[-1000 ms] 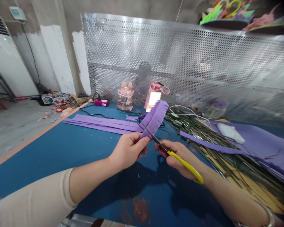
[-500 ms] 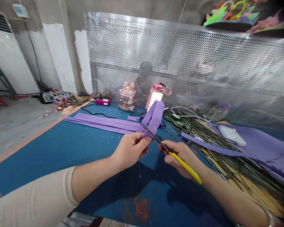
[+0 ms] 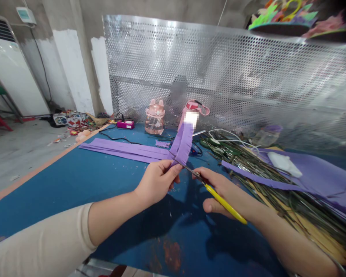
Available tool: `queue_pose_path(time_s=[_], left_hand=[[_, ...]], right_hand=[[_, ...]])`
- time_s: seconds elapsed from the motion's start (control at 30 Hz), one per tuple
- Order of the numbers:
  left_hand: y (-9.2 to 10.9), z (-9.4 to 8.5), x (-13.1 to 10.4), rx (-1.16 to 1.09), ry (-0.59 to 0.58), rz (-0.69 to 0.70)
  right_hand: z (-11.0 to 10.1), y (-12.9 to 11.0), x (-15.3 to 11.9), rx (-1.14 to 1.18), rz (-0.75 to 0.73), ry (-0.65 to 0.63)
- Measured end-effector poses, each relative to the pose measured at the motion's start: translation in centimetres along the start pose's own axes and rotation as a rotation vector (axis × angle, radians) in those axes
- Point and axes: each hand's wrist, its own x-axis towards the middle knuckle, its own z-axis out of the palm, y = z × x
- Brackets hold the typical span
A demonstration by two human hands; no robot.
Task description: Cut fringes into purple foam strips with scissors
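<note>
My left hand (image 3: 158, 179) pinches a purple strip (image 3: 183, 144) between thumb and fingers; the strip loops upward, and its right edge is cut into a fringe. Yellow-handled scissors (image 3: 223, 202) are in my right hand (image 3: 222, 188), their dark blades crossing the strip just above my left thumb. The right thumb stands away from the other fingers. Behind my left hand, several long purple strips (image 3: 121, 149) lie flat on the blue table (image 3: 75, 181).
Green wire stems (image 3: 248, 165) are heaped on the right, with a purple strip and a purple sheet (image 3: 320, 173) about them. At the back stand a pink bottle (image 3: 154, 119) and a magenta power socket (image 3: 125, 124). A perforated metal panel (image 3: 150, 57) rises behind.
The right thumb has spread away from the fingers, and the scissors have shifted slightly left and down on the strip. The looped strip leans a little further left. My left hand barely moved.
</note>
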Motion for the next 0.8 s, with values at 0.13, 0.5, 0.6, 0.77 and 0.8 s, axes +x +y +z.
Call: queue_pose_path(time_s=[0.13,0.5,0.6,0.77,0.8], left_hand=[[0.10,0.14,-0.24,0.007,-0.030,-0.002],[0.15,0.17,-0.31,0.011,-0.063,0.006],[0.22,0.15,-0.30,0.009,-0.067,-0.004],[0.27,0.30,-0.25,-0.016,-0.071,-0.024],[0.27,0.34,-0.24,-0.024,-0.072,-0.027]], right_hand=[[0.27,0.07,0.12,-0.011,0.005,0.013],[0.60,0.37,0.10,-0.036,0.048,0.061],[0.53,0.54,0.10,-0.086,0.033,0.079],[0.32,0.34,0.20,-0.142,0.027,0.101],[0.26,0.26,0.22,-0.147,0.032,0.103]])
